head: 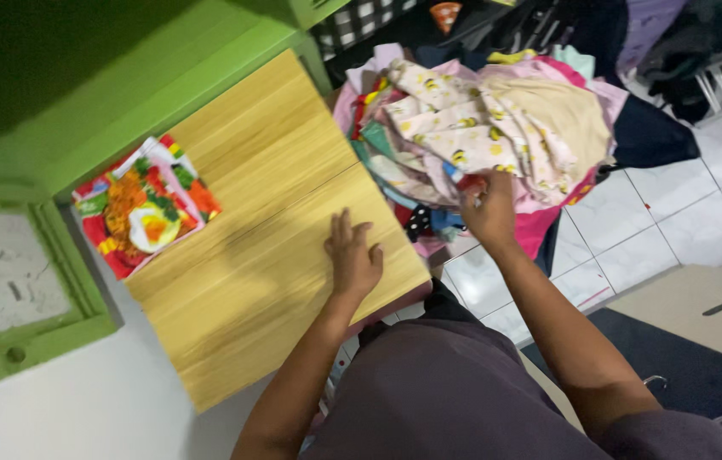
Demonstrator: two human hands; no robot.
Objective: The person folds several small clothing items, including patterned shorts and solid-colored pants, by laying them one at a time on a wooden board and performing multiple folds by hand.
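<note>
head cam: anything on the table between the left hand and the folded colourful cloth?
Nothing: bare wooden table between left hand and folded colourful cloth, per the head view.

I count two hands in my view: one left hand (352, 260) and one right hand (489, 209). There is one wooden table (267, 213), one folded colourful cloth (144, 204) on it, and one heap of clothes (489, 128) whose separate pieces I cannot count, though one pale garment with a yellow-and-black print (463, 119) lies on top. I also make out one green window frame (54, 255), one beige board with a slot (701, 311) and two metal hooks (655, 381) at the lower right.
</note>
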